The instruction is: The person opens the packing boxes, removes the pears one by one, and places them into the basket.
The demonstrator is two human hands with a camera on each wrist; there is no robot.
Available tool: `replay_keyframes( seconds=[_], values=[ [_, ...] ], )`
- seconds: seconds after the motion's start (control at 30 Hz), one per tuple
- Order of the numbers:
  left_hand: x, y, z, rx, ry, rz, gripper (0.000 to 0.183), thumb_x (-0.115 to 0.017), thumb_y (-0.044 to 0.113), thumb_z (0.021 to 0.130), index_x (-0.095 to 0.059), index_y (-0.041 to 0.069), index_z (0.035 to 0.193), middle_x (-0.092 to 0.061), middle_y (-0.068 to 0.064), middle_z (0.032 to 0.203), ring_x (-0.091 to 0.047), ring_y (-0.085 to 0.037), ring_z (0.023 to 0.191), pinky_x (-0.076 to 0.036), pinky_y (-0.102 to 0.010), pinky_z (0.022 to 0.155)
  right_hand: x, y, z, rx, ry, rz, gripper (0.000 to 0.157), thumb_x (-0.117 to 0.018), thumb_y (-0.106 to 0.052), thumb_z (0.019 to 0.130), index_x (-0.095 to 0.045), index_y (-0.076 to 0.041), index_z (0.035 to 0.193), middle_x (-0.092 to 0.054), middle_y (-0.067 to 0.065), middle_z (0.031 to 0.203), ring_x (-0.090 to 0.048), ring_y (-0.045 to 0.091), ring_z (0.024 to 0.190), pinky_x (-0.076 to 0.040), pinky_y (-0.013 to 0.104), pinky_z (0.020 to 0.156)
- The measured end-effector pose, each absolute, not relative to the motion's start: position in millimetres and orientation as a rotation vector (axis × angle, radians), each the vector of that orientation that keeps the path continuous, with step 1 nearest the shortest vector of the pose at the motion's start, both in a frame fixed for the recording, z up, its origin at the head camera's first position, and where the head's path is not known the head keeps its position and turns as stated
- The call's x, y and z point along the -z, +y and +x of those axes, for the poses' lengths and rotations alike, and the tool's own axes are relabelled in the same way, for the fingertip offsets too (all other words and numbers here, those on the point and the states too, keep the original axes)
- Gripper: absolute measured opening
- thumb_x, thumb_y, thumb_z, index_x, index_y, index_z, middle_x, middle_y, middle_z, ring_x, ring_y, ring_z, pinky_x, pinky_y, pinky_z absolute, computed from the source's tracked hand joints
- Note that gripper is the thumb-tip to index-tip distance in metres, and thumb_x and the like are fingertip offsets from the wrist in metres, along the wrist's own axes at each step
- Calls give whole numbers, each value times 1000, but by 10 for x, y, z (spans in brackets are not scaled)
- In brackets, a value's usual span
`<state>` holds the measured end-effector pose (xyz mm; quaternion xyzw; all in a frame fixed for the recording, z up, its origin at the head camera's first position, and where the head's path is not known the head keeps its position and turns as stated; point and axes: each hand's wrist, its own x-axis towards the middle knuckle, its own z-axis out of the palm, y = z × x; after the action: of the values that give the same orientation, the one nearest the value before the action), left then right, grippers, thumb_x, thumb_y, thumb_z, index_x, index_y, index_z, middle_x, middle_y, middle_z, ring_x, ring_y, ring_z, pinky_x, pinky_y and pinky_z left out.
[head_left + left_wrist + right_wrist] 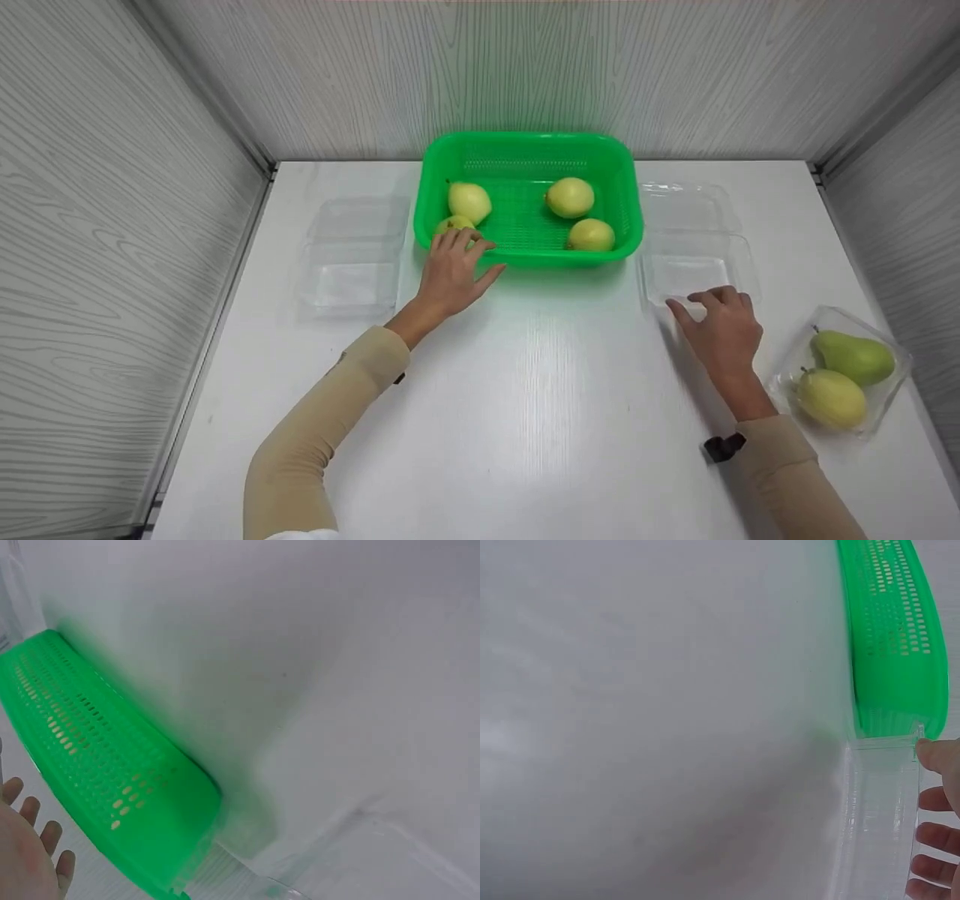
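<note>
My left hand reaches over the front left rim of a green plastic basket, fingers spread above a yellow pear that they partly hide. The left wrist view shows the basket's perforated side but not that pear. Three more yellow pears lie in the basket, one at the left and two at the right, one behind the other. At the near rim of an open clear clamshell box, my right hand has its thumb and fingers apart; the thumb seems to touch the rim's corner.
Another open clear clamshell box lies left of the basket. At the table's right side, a clear box holds a green pear and a yellow pear. Wood-grain panels stand around the white table.
</note>
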<state>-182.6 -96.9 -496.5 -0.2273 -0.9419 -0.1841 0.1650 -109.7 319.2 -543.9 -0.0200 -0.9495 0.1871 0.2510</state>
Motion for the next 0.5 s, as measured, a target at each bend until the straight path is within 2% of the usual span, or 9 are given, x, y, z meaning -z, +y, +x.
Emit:
replay_keyframes(
  seconds=[0.27,0.5],
  values=[
    [5050,-1127,-1893,537,-2655,-584,30,-73,41,100,-75,13,111,-66,-10,113,-61,-33,119,-52,-50,102,5436,3165,-1219,-514,-2571,-79,35,-89,-32,84,-81,0,97,-71,25,102,-65,48,99,-54,65,61],
    [5132,-1186,-1931,534,-2629,-556,27,-76,37,98,-74,11,104,-66,-11,108,-62,-33,111,-53,-48,96,5438,3142,-1358,-557,-2580,-86,35,-88,-31,86,-80,0,99,-71,25,103,-64,47,101,-55,65,63]
  ],
)
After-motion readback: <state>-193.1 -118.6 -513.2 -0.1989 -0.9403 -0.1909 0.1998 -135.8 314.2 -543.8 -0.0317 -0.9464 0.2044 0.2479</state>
